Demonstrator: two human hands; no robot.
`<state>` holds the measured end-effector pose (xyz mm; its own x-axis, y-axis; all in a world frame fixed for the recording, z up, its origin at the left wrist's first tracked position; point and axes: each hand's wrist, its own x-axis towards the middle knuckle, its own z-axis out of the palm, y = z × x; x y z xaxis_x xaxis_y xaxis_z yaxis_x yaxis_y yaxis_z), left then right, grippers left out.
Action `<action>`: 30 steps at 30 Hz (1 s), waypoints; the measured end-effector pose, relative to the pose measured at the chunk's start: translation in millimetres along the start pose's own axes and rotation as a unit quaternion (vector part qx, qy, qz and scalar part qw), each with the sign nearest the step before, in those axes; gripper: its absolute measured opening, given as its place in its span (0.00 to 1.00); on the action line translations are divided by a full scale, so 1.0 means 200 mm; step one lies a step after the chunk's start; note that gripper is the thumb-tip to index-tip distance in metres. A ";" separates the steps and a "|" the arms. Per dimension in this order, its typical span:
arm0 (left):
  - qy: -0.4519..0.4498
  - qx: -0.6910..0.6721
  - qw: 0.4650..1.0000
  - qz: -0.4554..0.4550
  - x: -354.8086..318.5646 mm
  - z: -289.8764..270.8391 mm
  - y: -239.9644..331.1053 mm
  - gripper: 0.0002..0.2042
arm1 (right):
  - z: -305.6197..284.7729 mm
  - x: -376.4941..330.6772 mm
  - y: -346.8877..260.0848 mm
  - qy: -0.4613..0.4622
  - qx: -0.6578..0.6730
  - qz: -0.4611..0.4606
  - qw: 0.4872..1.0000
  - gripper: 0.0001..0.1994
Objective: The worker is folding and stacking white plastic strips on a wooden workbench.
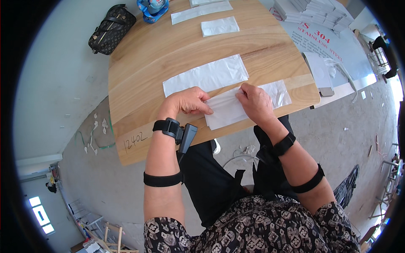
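Observation:
A thin white sheet (228,114), folded into layers, lies at the table's near edge between my hands. My left hand (188,101) is closed at its left edge, with the thumb and fingertips pinching it. Curled over its upper right part, my right hand (256,103) grips it with the fingers hidden behind the knuckles. A glossier white strip (278,93), like a flat plastic bag, sticks out to the right of my right hand. Just beyond my hands, another long white flat bag (206,76) lies slightly creased on the wood.
The wooden table (147,76) also bears a small folded white piece (220,26) and a long white strip (201,12) farther back. A dark patterned handbag (112,29) and a blue item (152,9) sit at the far left. Stacked white sheets (312,14) stand at the right.

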<state>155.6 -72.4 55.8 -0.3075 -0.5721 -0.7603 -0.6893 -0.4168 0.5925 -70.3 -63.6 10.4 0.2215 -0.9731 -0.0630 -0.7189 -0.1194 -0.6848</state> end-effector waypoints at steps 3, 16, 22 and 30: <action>0.032 0.014 0.999 0.018 -0.01 0.02 0.00 0.08 | 0.01 0.00 0.00 0.002 -0.005 0.004 1.000 0.10; 0.502 0.259 0.798 0.212 -0.03 0.64 -0.02 0.36 | -0.04 0.05 0.06 -0.034 0.027 -0.038 0.998 0.10; 0.483 0.280 0.817 0.145 0.05 0.80 -0.08 0.40 | -0.02 0.04 0.06 -0.017 0.021 -0.060 0.998 0.10; 0.458 0.314 0.829 0.071 0.03 0.81 -0.04 0.39 | -0.06 -0.11 0.02 0.100 -0.049 -0.200 0.973 0.12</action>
<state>53.6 41.0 2.9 0.0131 -0.9999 -0.0033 -0.9827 -0.0135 0.1845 -86.2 -44.7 16.6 0.3707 -0.8625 0.3445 -0.6623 -0.5055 -0.5529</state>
